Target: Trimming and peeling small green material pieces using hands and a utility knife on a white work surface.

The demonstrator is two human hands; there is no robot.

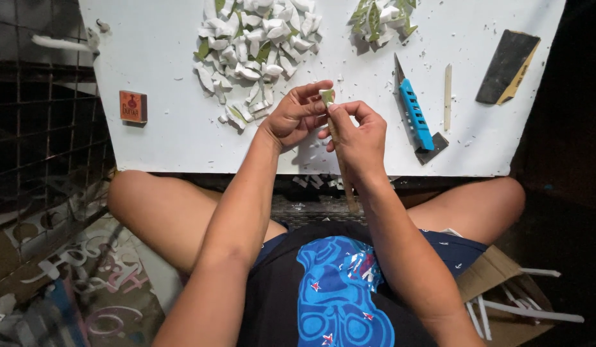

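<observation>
My left hand [294, 115] pinches a small pale green and white piece [327, 96] between thumb and fingers, just above the near edge of the white board [163, 109]. My right hand [359, 138] grips a thin wooden stick [345, 183] that runs down toward my lap, its upper end pressed against the small piece. Both hands meet over the middle of the board.
A pile of white and green cut pieces [256, 48] lies behind my hands, a smaller pile [381, 16] further right. A blue utility knife [413, 112], a thin stick [447, 96], a dark sanding block [507, 67] and a small orange matchbox [133, 106] lie on the board. Wire mesh [41, 128] stands at left.
</observation>
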